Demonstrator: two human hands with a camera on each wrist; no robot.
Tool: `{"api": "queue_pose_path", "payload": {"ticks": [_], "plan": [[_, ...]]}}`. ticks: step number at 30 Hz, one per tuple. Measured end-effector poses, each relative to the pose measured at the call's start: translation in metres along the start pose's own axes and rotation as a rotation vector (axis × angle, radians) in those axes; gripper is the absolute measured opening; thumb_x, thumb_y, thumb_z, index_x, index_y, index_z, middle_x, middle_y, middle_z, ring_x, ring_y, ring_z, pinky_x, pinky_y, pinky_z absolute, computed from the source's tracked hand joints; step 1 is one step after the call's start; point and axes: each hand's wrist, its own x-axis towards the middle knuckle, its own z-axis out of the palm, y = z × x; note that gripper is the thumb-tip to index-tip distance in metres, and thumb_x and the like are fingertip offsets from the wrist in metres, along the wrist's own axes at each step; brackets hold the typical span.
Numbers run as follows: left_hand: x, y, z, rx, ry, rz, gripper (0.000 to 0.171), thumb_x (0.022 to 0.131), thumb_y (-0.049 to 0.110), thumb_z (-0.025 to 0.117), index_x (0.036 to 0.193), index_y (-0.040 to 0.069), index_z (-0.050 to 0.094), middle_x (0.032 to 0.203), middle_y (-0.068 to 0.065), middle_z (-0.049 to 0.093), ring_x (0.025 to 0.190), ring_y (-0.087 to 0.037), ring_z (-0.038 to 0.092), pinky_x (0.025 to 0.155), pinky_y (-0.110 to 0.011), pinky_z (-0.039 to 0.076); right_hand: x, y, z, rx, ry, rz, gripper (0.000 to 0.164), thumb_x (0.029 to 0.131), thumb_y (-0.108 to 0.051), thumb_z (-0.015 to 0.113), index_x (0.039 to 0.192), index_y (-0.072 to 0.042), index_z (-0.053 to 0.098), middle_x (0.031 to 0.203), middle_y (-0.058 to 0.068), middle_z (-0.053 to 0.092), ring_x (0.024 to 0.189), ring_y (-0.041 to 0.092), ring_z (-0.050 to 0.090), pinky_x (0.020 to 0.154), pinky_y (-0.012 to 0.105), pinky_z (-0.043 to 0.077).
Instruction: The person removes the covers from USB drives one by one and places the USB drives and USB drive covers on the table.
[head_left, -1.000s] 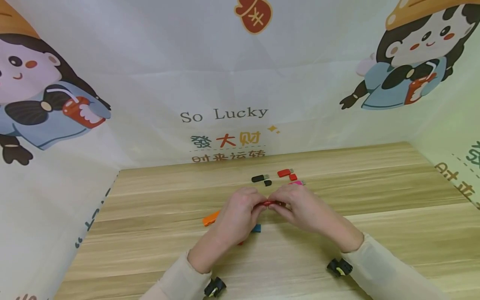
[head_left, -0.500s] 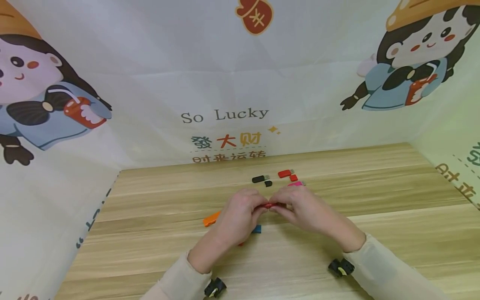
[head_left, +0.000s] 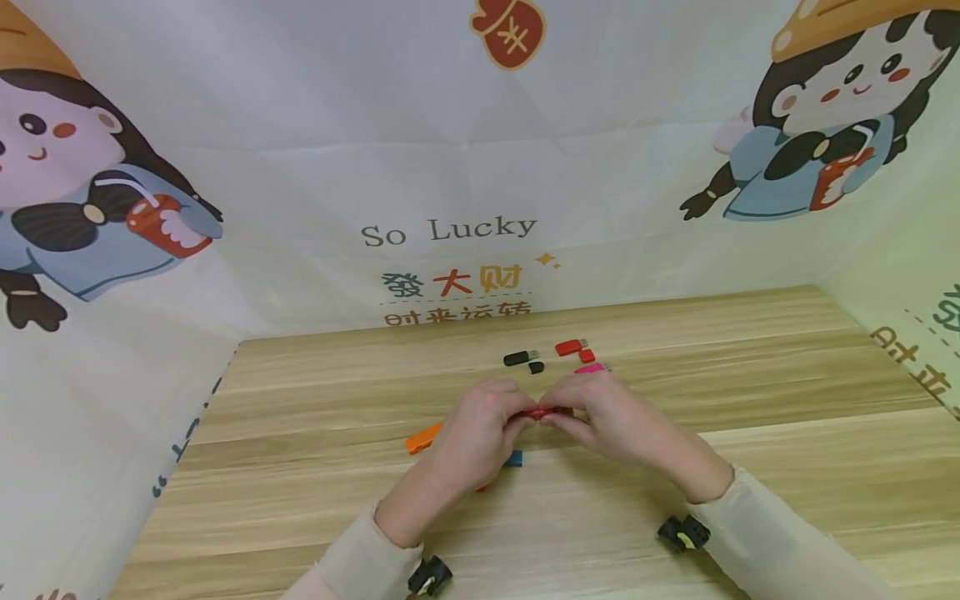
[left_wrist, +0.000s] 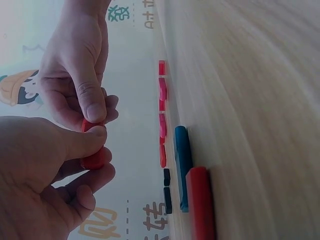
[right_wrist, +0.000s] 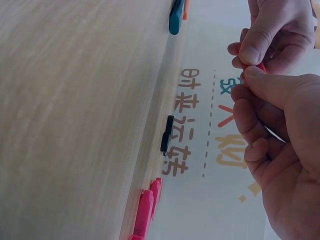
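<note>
Both hands meet over the middle of the table in the head view, at a small red USB stick [head_left: 537,412]. My left hand [head_left: 480,429] pinches its left end between thumb and fingers. The tips of my right hand [head_left: 607,417] pinch the other end, right up against the left fingertips. In the left wrist view the red USB stick [left_wrist: 93,160] shows between the fingers, mostly covered by them. Under and beside the left hand lie an orange stick [head_left: 423,438] and a blue stick [head_left: 514,458], both partly hidden.
Beyond the hands lie a black USB stick [head_left: 517,358] and its cap [head_left: 536,367], a red USB stick [head_left: 568,347] with a red cap [head_left: 587,356], and a pink USB stick [head_left: 591,368]. Another red stick [left_wrist: 201,202] rests near the blue one. A printed cloth [head_left: 637,250] hangs behind.
Both hands keep their pinch on the red USB stick and have shifted only very slightly toward the front. The things on the table have stayed put.
</note>
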Motion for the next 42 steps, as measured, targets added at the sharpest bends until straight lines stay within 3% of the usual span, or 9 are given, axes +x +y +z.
{"api": "queue_pose_path", "payload": {"ticks": [42], "plan": [[0.0002, 0.0, -0.0017, -0.009, -0.06, -0.02, 0.011, 0.089, 0.013, 0.07, 0.098, 0.016, 0.074, 0.085, 0.01, 0.061, 0.076, -0.006, 0.053, 0.072, -0.022, 0.048, -0.001, 0.0015, -0.0033, 0.014, -0.052, 0.033, 0.01, 0.091, -0.015, 0.068, 0.1, -0.015, 0.073, 0.092, -0.009, 0.068, 0.082, 0.001, 0.061, 0.07, 0.024, 0.052]]}}
